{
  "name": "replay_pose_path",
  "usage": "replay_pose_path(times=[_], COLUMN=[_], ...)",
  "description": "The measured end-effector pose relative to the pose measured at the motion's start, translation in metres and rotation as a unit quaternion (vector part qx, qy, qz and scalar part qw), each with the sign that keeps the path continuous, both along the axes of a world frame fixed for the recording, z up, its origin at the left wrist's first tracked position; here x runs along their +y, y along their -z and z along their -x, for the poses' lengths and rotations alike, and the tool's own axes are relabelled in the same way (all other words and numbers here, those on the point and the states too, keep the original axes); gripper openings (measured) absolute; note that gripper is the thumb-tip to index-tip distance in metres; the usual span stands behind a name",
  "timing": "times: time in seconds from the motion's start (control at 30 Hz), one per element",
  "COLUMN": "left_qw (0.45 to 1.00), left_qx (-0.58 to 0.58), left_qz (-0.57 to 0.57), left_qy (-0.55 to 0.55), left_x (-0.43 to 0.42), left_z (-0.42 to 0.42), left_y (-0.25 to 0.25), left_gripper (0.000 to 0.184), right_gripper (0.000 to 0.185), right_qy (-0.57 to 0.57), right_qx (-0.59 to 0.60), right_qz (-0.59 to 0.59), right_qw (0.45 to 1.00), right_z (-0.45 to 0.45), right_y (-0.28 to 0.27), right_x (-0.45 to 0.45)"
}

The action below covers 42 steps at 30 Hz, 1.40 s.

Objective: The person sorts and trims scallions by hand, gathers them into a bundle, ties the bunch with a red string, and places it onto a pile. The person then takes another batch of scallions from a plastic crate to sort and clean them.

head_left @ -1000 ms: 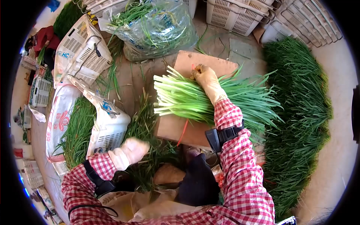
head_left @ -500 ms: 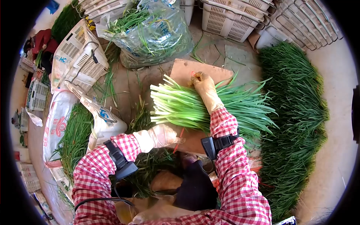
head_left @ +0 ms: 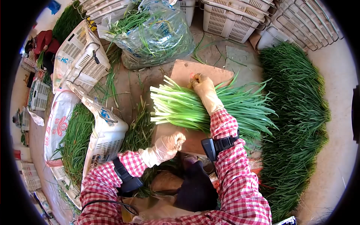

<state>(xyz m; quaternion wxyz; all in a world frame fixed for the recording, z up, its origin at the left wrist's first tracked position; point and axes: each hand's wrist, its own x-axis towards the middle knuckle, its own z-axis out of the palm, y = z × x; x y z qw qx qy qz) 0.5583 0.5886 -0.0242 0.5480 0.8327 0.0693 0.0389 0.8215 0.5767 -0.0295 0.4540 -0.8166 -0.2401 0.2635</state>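
Note:
A bundle of chives, pale stalks to the left and green leaves to the right, lies across a brown board. My right hand, in a tan glove, reaches over the bundle. Its fingers are closed at the far side on a red tie, of which only a small bit shows. My left hand, gloved too, is curled closed by the board's near edge, apart from the stalks. What it holds, if anything, is hidden.
A long heap of chives lies at right. A clear plastic bag with greens stands behind the board. White crates are at left, and stacked crates at the back. A person is at far left.
My left hand has moved slightly down and closed from extended fingers into a fist. The red tie beside it is out of sight now. My right hand stays nearly in place.

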Motion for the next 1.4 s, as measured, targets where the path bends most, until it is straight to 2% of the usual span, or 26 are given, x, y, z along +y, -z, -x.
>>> replay_pose_path(times=[0.07,0.1,0.13,0.17,0.2,0.3,0.37,0.4,0.5,0.63,0.67,0.77,0.8,0.9,1.03,1.13,1.23,1.33,1.4], left_qw=[0.975,0.92,0.951,0.97,0.97,0.898,0.923,0.904,0.89,0.87,0.871,0.87,0.877,0.884,0.883,0.886,0.892,0.893,0.871], left_qx=[0.012,-0.045,-0.075,-0.105,-0.05,-0.143,-0.062,-0.028,0.033,0.065,0.06,0.049,0.086,0.129,0.116,0.131,0.121,0.117,0.093], left_qz=[0.203,0.381,0.28,0.175,0.176,0.363,0.279,0.331,0.355,0.386,0.379,0.407,0.367,0.338,0.365,0.343,0.347,0.333,0.389], left_qy=[-0.09,-0.083,-0.109,-0.135,-0.163,-0.201,-0.258,-0.269,-0.283,-0.302,-0.307,-0.274,-0.296,-0.297,-0.271,-0.283,-0.263,-0.28,-0.286], left_x=[-0.014,-0.018,-0.025,-0.03,-0.027,-0.031,-0.024,-0.02,-0.009,0.007,0.009,0.019,0.02,0.023,0.027,0.028,0.03,0.024,0.019], left_z=[-0.012,-0.022,-0.037,-0.051,-0.06,-0.079,-0.083,-0.084,-0.091,-0.108,-0.112,-0.111,-0.115,-0.119,-0.118,-0.121,-0.12,-0.118,-0.116], left_y=[-0.018,-0.025,-0.037,-0.047,-0.042,-0.033,-0.049,-0.049,-0.056,-0.058,-0.053,-0.05,-0.051,-0.064,-0.059,-0.057,-0.051,-0.051,-0.05], left_gripper=[0.018,0.012,0.011,0.019,0.008,0.011,0.01,0.011,0.011,0.013,0.014,0.015,0.017,0.019,0.021,0.019,0.019,0.02,0.018], right_gripper=[0.022,0.022,0.023,0.025,0.023,0.018,0.015,0.013,0.011,0.015,0.017,0.018,0.016,0.017,0.018,0.019,0.01,0.013,0.016], right_qy=[-0.01,-0.018,-0.026,-0.034,-0.041,-0.067,-0.109,-0.138,-0.137,-0.12,-0.105,-0.117,-0.105,-0.117,-0.129,-0.151,-0.158,-0.196,-0.169], right_qx=[-0.034,-0.096,-0.162,-0.227,-0.247,-0.275,-0.339,-0.296,-0.328,-0.12,-0.034,0.032,0.113,0.196,0.166,0.155,0.138,0.222,0.272], right_qz=[-0.013,0.003,0.016,0.028,0.027,0.014,0.005,-0.086,-0.113,-0.055,-0.073,-0.051,-0.07,-0.095,-0.085,-0.082,-0.082,-0.111,-0.124], right_qw=[0.999,0.995,0.986,0.973,0.968,0.959,0.935,0.941,0.928,0.984,0.991,0.991,0.986,0.969,0.974,0.973,0.974,0.949,0.939], right_z=[0.007,0.012,0.017,0.021,0.027,0.039,0.051,0.048,0.044,0.036,0.029,0.02,0.014,0.007,0.007,0.006,0.01,0.008,0.01], right_y=[-0.005,-0.008,-0.012,-0.016,-0.019,-0.026,-0.03,-0.024,-0.023,-0.046,-0.036,-0.041,-0.033,-0.033,-0.04,-0.039,-0.05,-0.05,-0.05], right_x=[-0.004,-0.006,-0.006,-0.007,-0.007,-0.014,-0.022,-0.027,-0.033,-0.043,-0.041,-0.041,-0.04,-0.043,-0.045,-0.046,-0.051,-0.056,-0.062])
